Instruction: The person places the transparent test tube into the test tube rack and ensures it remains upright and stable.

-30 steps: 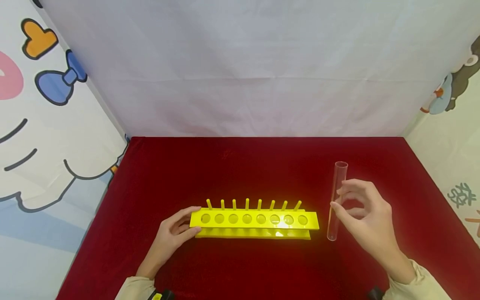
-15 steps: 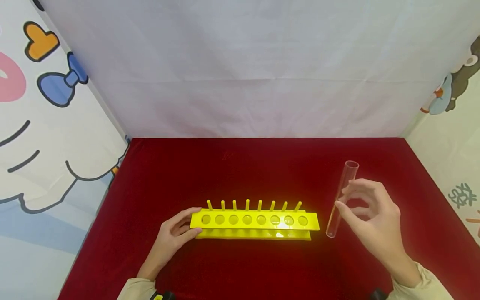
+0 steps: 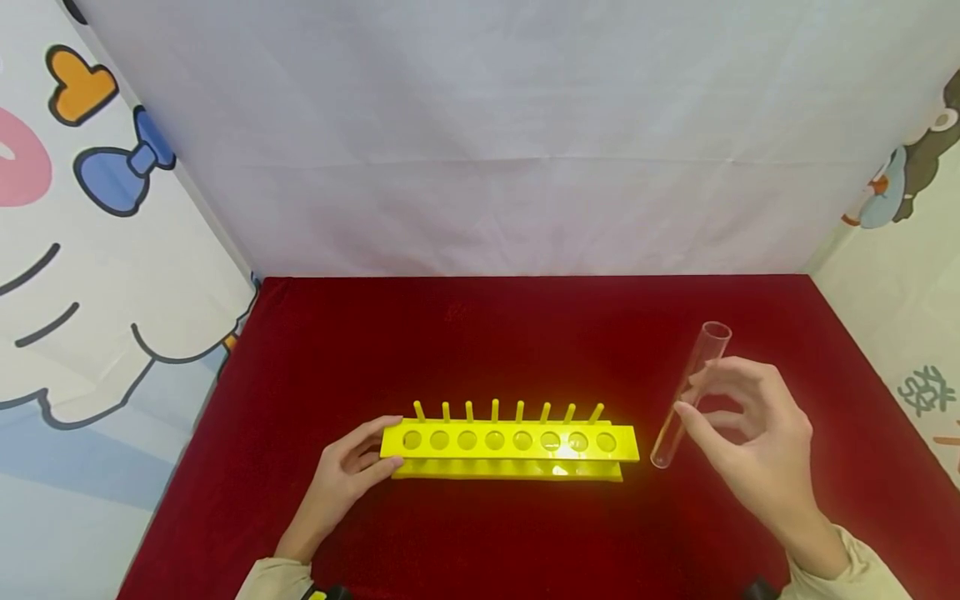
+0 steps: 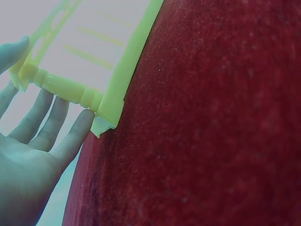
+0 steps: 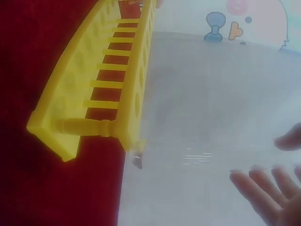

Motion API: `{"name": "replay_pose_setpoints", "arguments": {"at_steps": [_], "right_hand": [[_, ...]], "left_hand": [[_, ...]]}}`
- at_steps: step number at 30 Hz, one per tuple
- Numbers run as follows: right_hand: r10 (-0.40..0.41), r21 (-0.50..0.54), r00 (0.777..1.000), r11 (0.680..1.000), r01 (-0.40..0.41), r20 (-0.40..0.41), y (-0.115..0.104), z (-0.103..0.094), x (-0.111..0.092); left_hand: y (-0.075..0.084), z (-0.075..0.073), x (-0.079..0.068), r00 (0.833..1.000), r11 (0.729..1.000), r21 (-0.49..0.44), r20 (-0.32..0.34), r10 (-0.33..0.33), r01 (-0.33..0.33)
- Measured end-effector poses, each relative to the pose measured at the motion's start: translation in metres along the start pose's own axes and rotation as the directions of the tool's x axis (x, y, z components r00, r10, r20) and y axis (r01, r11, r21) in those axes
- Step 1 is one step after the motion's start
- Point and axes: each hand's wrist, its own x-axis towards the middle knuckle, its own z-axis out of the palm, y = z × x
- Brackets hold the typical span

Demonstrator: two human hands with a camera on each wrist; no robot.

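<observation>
A yellow test tube rack (image 3: 508, 442) stands on the red cloth, with a row of round holes in its top and several pegs along its far side. At its left end, my left hand (image 3: 337, 477) grips the top plate between thumb and fingers; in the left wrist view, the fingertips (image 4: 83, 118) lie along the end post. Right of the rack, my right hand (image 3: 761, 446) pinches a clear glass test tube (image 3: 669, 435) around its middle. The tube leans to the right, its open mouth up. In the right wrist view, the glass is hardly visible.
Red cloth (image 3: 465, 342) covers the table. A pale fabric wall (image 3: 525, 142) rises behind its far edge. Printed cartoon panels stand on the left (image 3: 97, 275) and on the right (image 3: 915, 300).
My right hand has moved a little to the right, and the test tube has gone from nearly upright to a clear rightward lean. The left hand and the rack have stayed in place.
</observation>
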Motion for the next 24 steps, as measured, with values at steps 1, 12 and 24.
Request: {"name": "replay_pose_setpoints", "arguments": {"at_steps": [1,12,24], "right_hand": [[-0.003,0.001,1.0,1.0,0.003,-0.001,0.0,0.0,0.0],[-0.054,0.116,0.999,0.992,0.054,-0.004,-0.002,0.002,0.0],[-0.05,0.126,0.999,0.991,0.049,0.007,-0.004,0.005,0.001]], "left_hand": [[0.0,0.0,0.0,1.0,1.0,-0.004,0.0,-0.007,0.007],[-0.001,0.0,-0.001,1.0,1.0,-0.021,0.002,-0.011,0.011],[-0.011,-0.002,0.0,0.996,0.996,0.008,-0.006,0.093,-0.093]]}}
